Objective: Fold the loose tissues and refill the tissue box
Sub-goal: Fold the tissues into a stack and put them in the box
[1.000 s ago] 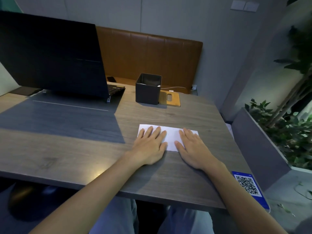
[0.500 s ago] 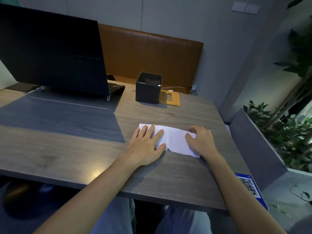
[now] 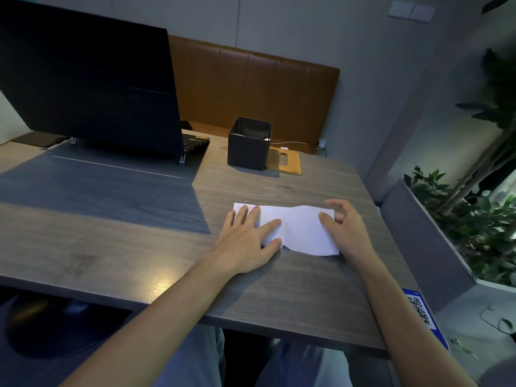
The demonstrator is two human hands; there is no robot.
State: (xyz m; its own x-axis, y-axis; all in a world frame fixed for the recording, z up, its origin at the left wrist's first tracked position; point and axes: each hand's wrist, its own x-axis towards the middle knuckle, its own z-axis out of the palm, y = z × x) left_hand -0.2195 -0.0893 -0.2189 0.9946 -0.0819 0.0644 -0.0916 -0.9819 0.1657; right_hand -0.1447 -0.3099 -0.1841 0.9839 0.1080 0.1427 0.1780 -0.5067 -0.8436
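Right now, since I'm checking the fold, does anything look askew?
The tissue is buckled. Its far edge dips mid-sheet and its near edge bows, between the flat left hand and the right hand pinching its right end.

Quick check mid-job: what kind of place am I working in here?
Probably a café or restaurant booth: a padded brown bench back behind the table, a QR-code sticker at the table's edge, and a planter of greenery alongside.

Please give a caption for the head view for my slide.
Left hand presses a white folded tissue on the grey wooden table; right hand grips its right end.
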